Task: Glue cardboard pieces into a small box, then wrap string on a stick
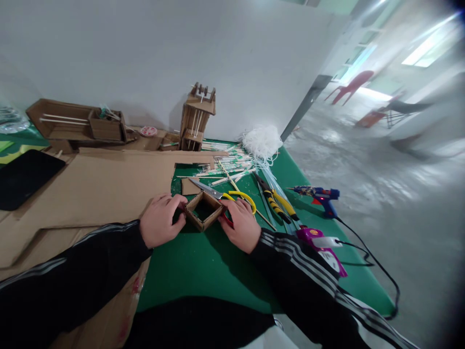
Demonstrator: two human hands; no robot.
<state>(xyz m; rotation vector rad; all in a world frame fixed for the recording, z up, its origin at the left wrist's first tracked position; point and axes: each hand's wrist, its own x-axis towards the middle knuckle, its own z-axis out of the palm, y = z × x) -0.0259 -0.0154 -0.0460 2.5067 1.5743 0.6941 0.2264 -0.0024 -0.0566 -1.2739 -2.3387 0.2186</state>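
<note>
A small open cardboard box frame (202,224) rests on the green tabletop, its middle showing green through. My left hand (162,219) closes on its left corner with thumb and fingers. At the right corner, my right hand (241,224) pinches the frame, fingers bent around that edge. Just behind lie scissors (217,194) with yellow handles, blades pointing left; the right fingers overlap part of the handles. A small cardboard piece (189,187) sits beneath the blades.
Pliers (273,201), a blue glue gun (319,193) and a purple corded device (323,247) lie right. Thin sticks (232,167) and a white string heap (262,143) are behind. Cardboard sheets (119,184) and a black phone-like slab (31,177) cover the left; a cardboard tower (196,121) stands by the wall.
</note>
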